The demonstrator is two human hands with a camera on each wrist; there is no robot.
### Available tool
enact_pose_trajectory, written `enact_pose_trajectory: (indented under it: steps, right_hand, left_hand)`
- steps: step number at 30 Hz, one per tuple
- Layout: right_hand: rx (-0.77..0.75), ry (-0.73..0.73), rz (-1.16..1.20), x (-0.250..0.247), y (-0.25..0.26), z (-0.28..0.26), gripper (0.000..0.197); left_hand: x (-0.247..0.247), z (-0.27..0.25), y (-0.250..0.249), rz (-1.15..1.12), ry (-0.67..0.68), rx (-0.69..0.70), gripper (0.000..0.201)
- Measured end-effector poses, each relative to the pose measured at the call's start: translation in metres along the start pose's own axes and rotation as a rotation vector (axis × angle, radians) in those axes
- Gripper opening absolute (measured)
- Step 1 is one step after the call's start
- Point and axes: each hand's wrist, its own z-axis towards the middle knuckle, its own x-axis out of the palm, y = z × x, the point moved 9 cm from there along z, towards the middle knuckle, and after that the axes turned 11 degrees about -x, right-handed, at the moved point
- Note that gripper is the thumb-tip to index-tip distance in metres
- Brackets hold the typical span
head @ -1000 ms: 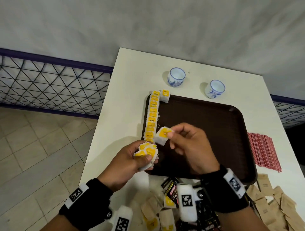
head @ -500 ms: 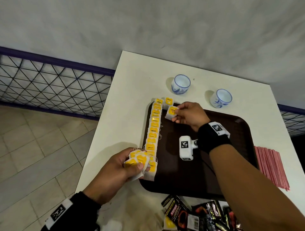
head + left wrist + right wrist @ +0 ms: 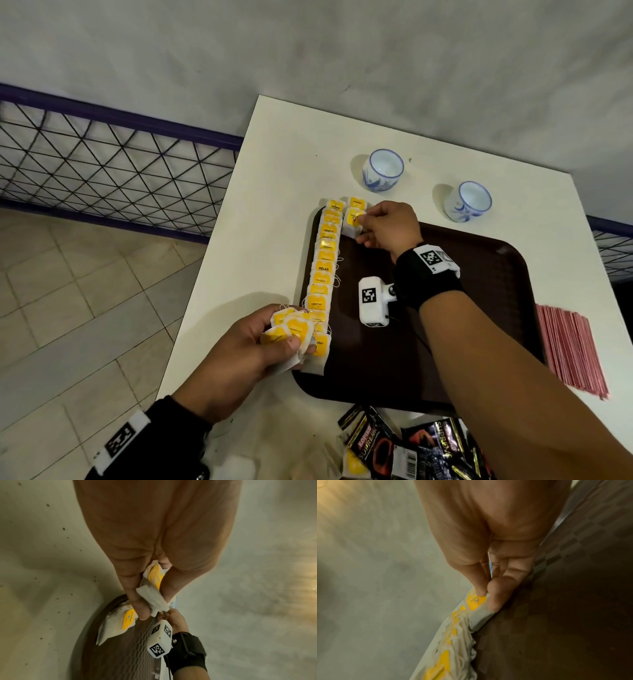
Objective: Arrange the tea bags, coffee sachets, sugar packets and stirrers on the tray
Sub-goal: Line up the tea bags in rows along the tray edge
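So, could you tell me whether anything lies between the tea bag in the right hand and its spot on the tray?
Nothing visible does. The right hand pinches the tea bag at the far left corner of the tray, beside the finished row of tea bags and just below another bag. The tray surface beside it is bare.
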Motion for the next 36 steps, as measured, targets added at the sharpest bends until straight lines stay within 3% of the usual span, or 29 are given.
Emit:
enact_pose_trajectory:
  steps: [11, 15, 21, 25, 33, 36]
  right_hand:
    - [-0.052, -0.048, -0.154, -0.006, 0.008, 0.002, 0.017]
    - [-0.174, -0.088, -0.252, -0.018, 0.03, -0.022, 0.016]
    - [-0.214, 0.267, -0.099, 0.016, 0.043, -0.123, 0.01]
    - [-0.304, 0.385, 0.057, 0.031, 0.049, -0.177, 0.006]
    - [-0.434, 0.247, -0.141, 0.041, 0.039, -0.193, 0.017]
    - [-0.471, 0.248, -0.217, 0.045, 0.043, -0.198, 0.029]
  left_hand:
    - [0.0, 0.002, 0.001, 0.005, 0.012, -0.041, 0.043]
    - [-0.001, 0.0, -0.007, 0.068, 0.011, 0.0, 0.045]
    - [0.005, 0.0, -0.022, 0.119, 0.014, 0.08, 0.047]
    - [0.012, 0.004, -0.027, 0.121, -0.024, 0.124, 0.045]
    - [0.031, 0.006, -0.024, -0.019, -0.008, 0.076, 0.046]
    - [0.037, 0.004, -0.027, -0.193, 0.079, 0.059, 0.035]
